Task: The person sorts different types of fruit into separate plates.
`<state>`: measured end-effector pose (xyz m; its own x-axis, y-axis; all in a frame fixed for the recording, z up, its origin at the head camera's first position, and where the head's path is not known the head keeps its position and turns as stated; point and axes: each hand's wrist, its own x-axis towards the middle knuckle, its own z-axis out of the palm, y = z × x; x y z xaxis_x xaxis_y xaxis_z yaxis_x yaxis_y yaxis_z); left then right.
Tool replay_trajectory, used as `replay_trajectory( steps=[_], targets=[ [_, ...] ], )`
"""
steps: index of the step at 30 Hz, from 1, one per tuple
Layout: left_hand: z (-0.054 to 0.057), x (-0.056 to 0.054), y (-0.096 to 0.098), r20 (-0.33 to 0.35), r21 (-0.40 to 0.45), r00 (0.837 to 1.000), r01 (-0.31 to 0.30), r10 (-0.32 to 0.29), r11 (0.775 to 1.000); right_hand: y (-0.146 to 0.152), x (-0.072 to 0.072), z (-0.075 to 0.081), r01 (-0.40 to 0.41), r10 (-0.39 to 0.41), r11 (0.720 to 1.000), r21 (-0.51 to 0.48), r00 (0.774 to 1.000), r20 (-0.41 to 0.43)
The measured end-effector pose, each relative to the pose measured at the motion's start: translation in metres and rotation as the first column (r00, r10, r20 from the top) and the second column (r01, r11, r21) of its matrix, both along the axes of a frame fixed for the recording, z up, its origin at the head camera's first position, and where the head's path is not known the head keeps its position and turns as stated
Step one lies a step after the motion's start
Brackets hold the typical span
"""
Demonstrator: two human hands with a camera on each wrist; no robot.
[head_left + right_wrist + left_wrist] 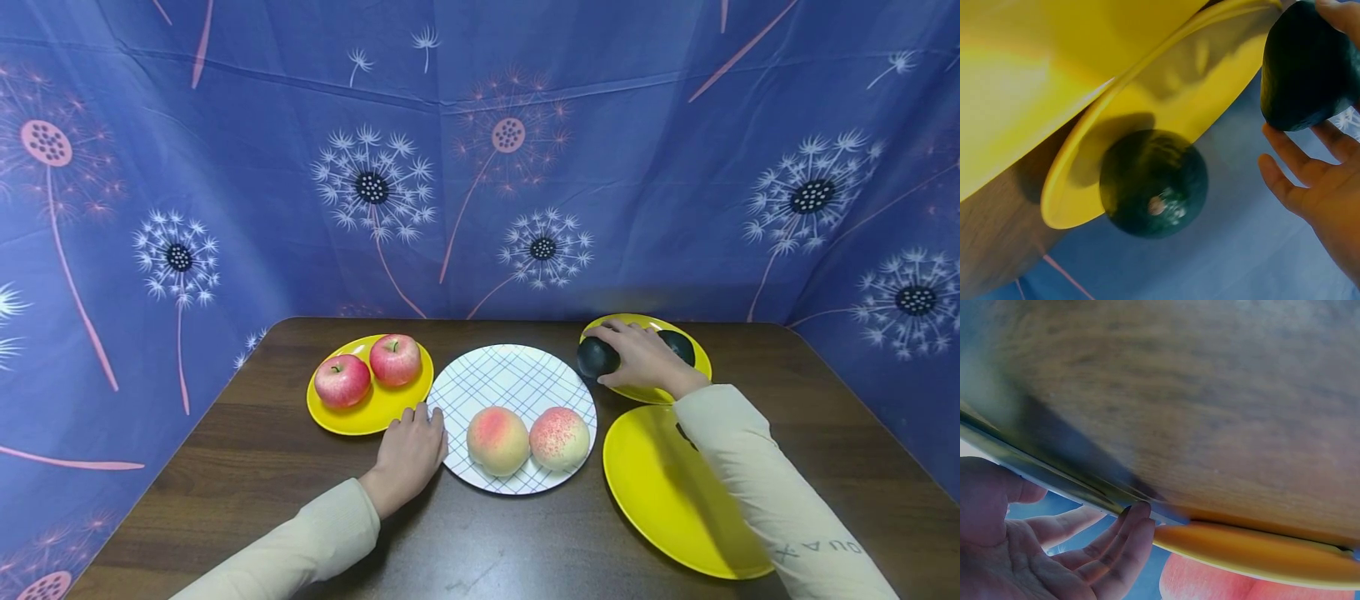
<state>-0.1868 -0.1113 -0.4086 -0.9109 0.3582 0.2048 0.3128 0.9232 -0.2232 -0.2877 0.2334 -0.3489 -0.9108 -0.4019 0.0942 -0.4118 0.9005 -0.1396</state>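
Note:
My right hand (648, 360) grips a dark green avocado (597, 357) at the left edge of the small yellow plate (637, 392) at the back right. In the right wrist view the thumb and fingers are round this avocado (1307, 69), above the plate. A second avocado (1154, 184) rests on that plate. My left hand (412, 454) is at the left rim of the white checked plate (510, 367), its fingertips touching the edge with loosely bent fingers. Two peaches, one orange-pink (498, 441) and one speckled (559, 439), lie on the white plate.
Left of the white plate, a yellow plate (352, 421) carries two red apples (342, 381). A larger yellow plate (660, 492) lies at the front right, partly under my right sleeve (780, 492). Behind the wooden table (480, 542) hangs a blue dandelion cloth (465, 208).

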Motion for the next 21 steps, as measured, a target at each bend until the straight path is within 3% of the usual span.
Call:
replay_trajectory(
  steps=[13,21],
  targets=[
    [-0.001,-0.001,0.000,0.018,0.007,1.000,-0.006,0.006,1.000,0.018,-0.007,-0.003,0.013,-0.013,0.999,0.039,1.000,-0.010],
    [-0.001,-0.001,0.000,-0.004,0.016,1.000,-0.005,0.005,1.000,0.026,-0.010,-0.006,0.021,-0.021,0.998,0.057,1.000,0.002]
  ],
)
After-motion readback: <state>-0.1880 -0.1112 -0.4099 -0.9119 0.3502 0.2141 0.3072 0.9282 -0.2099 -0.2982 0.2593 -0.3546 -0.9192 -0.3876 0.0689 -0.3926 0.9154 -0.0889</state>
